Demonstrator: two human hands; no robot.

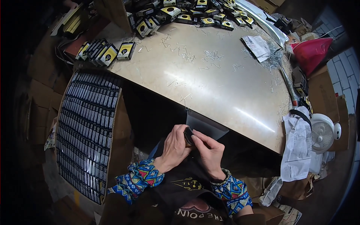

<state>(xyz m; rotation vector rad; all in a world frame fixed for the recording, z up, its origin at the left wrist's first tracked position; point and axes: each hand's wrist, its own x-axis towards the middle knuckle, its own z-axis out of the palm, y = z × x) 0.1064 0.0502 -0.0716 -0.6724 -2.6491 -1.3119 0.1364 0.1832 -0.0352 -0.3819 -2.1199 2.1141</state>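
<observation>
Close in front of my body, just off the table's near edge, my left hand (pixel 174 147) is closed around a small black box (pixel 189 135). At the end of the box, the thumb and fingers of my right hand (pixel 208 150) pinch its edge. Much of the box is hidden by my fingers, and I cannot tell whether its flap is folded in. Several small black and yellow boxes (pixel 108 54) stand in a group on the table's left corner, with one box (pixel 126 51) lying beside them.
Bent wire pieces (pixel 212 56) lie scattered over the table (pixel 225 84). More boxes (pixel 170 11) are heaped at its back. A carton (pixel 88 131) packed with boxes in rows stands at left. Papers (pixel 296 146) and a white fan (pixel 323 133) sit at right.
</observation>
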